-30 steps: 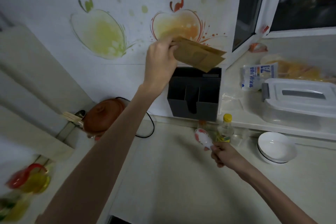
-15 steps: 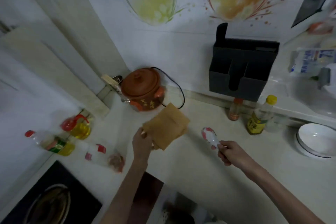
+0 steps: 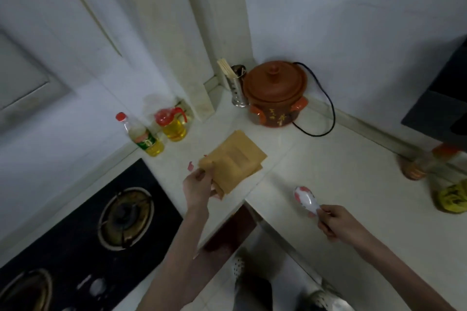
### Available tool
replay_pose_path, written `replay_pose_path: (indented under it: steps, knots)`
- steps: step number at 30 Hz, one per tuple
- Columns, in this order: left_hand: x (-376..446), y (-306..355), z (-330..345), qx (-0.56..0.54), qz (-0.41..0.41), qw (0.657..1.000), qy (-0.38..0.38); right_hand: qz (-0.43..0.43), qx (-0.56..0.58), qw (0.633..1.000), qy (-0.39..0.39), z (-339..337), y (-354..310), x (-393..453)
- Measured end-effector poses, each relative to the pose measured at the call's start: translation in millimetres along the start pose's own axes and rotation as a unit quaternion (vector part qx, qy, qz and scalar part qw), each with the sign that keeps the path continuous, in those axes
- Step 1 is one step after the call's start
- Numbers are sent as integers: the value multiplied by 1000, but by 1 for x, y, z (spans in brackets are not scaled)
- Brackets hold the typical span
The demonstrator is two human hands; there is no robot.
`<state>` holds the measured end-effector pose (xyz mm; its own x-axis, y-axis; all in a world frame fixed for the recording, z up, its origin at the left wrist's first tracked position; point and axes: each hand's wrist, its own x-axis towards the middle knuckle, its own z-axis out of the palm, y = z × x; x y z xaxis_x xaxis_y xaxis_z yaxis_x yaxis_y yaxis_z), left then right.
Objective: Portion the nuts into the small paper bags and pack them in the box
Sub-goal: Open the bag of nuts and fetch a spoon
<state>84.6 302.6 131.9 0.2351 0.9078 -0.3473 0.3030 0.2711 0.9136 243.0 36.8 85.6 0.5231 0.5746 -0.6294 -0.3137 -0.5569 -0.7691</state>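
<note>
Paper bags (image 3: pixel 233 160) above white counter (image 3: pixel 328 179) corner

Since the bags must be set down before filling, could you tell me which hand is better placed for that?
Probably the left hand: it already grips the paper bags just above the countertop, while the right hand holds the spoon.

A pale L-shaped countertop (image 3: pixel 316 171) fills the frame's middle and right. A brown lidded pot (image 3: pixel 275 94) and a metal utensil holder (image 3: pixel 237 92) are set at upper centre, two oil bottles (image 3: pixel 156 134) centre-left, blurred jars, perhaps condiments (image 3: pixel 434 179), at right. A black gas hob (image 3: pixel 83 230) is seen lower left.
</note>
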Motion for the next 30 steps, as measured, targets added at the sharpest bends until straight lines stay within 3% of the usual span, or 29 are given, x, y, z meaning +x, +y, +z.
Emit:
replay_pose_path:
  steps: [7,14,23,30]
  knots:
    - [106,53,-47,-101,2,995,11,5,4,1000,29,46,-48,42]
    - [192,30,-56,-71,-127,988,-41,30,34,997,56,91,-75,70]
    - [249,23,-31,-60,-153,982,-89,58,60,991,104,115,-77,85]
    - [261,-10,-59,-9,-176,984,-32,62,40,991,114,119,-82,97]
